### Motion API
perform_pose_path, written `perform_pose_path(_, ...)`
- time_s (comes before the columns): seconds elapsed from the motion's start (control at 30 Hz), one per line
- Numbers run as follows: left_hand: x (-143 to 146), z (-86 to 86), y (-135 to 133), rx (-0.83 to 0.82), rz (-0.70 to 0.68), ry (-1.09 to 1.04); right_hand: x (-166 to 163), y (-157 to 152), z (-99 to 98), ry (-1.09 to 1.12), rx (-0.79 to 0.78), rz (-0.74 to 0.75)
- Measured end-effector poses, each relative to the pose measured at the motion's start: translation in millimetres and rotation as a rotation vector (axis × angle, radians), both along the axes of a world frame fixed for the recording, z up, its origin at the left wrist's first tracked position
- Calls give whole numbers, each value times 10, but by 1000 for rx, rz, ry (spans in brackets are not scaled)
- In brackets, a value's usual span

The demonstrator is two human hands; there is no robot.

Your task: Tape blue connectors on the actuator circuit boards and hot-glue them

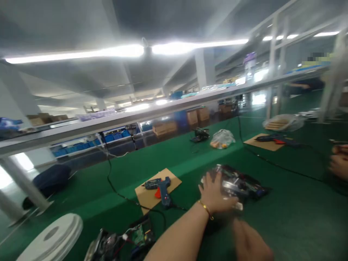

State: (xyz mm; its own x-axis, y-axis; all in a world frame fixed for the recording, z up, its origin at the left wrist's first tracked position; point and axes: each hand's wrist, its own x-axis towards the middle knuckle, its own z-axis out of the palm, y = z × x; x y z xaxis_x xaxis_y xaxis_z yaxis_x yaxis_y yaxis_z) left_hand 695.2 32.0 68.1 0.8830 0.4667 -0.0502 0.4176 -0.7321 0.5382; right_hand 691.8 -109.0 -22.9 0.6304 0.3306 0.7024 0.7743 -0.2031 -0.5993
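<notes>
My left hand (214, 192), with a thin bracelet at the wrist, lies with its fingers spread over the near side of a glossy heap of dark electronic parts (239, 183). Whether a clear bag covers the heap I cannot tell. Below and slightly right of it is my right hand (251, 241), smeared by motion, its fingers not readable. To the left, a blue glue gun (164, 192) with a red trigger rests on a cardboard piece (174, 179). An opened device with a green circuit board (140, 235) sits at the front edge of view.
White round discs (50, 237) are stacked at front left. A black cable (122, 195) crosses the green bench (130, 165). Farther back are a clear plastic bag (222, 139) and another glue gun (274, 138) on cardboard. Another person's hand (339, 161) shows at right. A shelf (152, 111) spans above.
</notes>
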Motion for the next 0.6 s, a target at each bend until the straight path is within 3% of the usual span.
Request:
perform_pose_path(0.17, -1039, 747, 417, 96, -169, -35, -19, -49, 105, 147, -73, -4)
perform_pose_path(0.27, -1900, 1185, 677, 134, -114, -89, -101, -75, 188, 211, -112, -13)
perform_pose_path(0.33, -2565, 1313, 777, 149, -28, -145, -134, -96, 206, 230, -99, -15)
perform_pose_path(0.37, -2909, 1297, 798, 151, 23, -174, -139, -107, 199, 232, -81, -10)
perform_pose_path(0.43, -3574, 1084, 799, 145, 165, -230, -143, -126, 163, 210, -37, 6)
perform_pose_path(0.5, -4126, 679, 779, 128, 340, -294, -171, -141, 115, 159, 3, 29)
perform_pose_path(0.53, -4335, 440, 767, 74, 491, -406, -208, -148, 94, 131, 15, 38)
perform_pose_path(0.6, -4586, -20, 732, -34, 701, -580, -349, -159, 69, 78, 26, 64)
